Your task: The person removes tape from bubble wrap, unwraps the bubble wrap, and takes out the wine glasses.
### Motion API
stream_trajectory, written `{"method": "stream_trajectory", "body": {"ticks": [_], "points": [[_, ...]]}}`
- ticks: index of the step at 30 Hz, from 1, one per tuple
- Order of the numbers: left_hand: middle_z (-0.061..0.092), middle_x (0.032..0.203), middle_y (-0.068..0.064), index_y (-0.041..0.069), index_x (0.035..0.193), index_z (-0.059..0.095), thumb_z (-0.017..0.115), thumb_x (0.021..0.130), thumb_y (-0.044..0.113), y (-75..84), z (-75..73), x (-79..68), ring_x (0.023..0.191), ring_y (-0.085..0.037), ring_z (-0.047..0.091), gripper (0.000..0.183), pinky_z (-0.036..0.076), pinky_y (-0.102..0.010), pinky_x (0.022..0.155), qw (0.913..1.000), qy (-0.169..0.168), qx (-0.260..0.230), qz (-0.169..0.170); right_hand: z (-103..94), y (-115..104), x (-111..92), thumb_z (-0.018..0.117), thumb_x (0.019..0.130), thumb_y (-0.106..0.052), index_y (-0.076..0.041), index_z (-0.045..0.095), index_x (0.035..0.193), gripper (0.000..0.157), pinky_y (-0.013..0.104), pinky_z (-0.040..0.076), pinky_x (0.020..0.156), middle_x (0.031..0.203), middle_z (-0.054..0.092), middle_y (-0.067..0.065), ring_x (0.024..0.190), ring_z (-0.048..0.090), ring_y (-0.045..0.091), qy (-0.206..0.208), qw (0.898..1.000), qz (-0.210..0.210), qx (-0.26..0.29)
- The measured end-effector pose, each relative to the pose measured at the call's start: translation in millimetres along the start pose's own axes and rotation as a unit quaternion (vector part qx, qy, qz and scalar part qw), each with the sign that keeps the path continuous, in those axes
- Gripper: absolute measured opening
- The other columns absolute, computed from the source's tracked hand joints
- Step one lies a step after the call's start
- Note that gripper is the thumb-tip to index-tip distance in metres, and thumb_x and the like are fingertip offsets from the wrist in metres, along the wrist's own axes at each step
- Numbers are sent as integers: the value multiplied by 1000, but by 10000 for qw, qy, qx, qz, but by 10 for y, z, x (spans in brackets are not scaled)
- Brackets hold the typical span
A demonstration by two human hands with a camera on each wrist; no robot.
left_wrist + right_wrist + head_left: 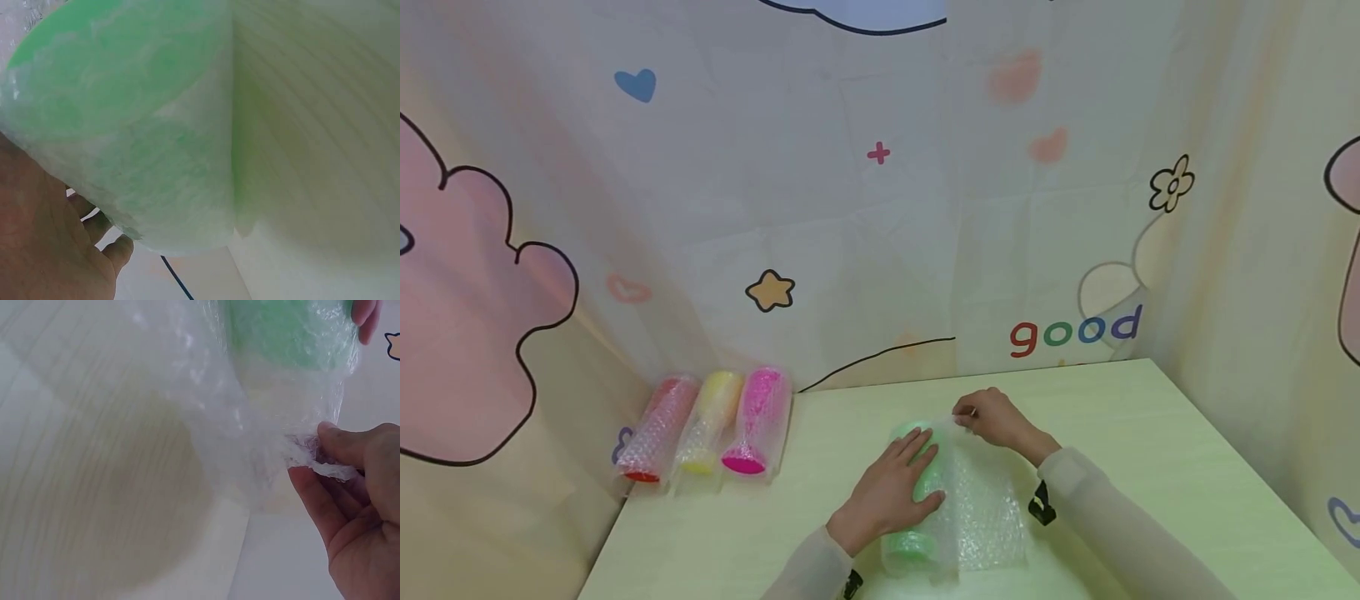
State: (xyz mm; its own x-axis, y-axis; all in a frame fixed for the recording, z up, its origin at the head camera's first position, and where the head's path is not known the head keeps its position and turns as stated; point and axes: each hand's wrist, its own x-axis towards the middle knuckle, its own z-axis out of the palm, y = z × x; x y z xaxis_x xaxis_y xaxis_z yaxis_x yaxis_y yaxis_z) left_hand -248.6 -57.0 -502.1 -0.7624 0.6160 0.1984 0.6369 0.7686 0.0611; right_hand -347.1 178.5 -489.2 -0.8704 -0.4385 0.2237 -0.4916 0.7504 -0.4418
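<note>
A green object, narrower in the middle than at its ends, lies on the table inside bubble wrap. My left hand rests on top of the wrapped object with its fingers spread. In the left wrist view the object's broad green end shows through the wrap, with the left fingers beside it. My right hand pinches the far edge of the bubble wrap between thumb and fingers, right of the object. In the right wrist view a bunched bit of film sits in that pinch.
Three wrapped things stand side by side at the table's back left: a red one, a yellow one and a pink one. A printed curtain hangs behind the pale table.
</note>
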Motion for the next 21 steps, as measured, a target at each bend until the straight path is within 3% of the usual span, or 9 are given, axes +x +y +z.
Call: {"method": "stream_trajectory", "body": {"ticks": [6,12,17,21], "points": [[25,164,-3,15,152,37,42,99,57,-36,0,-52,152,-22,23,68,30,-39,120,9999,56,-69,-71,19,105,0,69,90,-12,-8,76,96,9,29,55,66,88,74,5,71,64,9,53,9977,602,293],[20,165,-4,14,154,33,44,98,55,-81,-2,-136,153,-23,20,70,34,-40,118,9988,-1,-358,-343,-6,236,-62,67,91,-11,-6,74,97,10,30,51,67,86,71,5,72,58,13,65,9928,1167,243],[17,166,-4,13,155,30,42,99,57,-97,-24,-176,153,-23,17,72,34,-42,118,9976,1,-581,-387,-35,241,-92,66,91,-11,-3,71,104,16,35,55,71,94,72,10,79,65,20,47,9944,1022,250],[19,165,-5,13,154,33,39,100,58,-75,-46,-162,153,-24,19,71,32,-42,119,9978,70,-562,-350,-72,138,-85,71,89,-17,-5,65,121,35,48,55,89,119,68,15,104,66,32,164,9979,592,-204]]}}
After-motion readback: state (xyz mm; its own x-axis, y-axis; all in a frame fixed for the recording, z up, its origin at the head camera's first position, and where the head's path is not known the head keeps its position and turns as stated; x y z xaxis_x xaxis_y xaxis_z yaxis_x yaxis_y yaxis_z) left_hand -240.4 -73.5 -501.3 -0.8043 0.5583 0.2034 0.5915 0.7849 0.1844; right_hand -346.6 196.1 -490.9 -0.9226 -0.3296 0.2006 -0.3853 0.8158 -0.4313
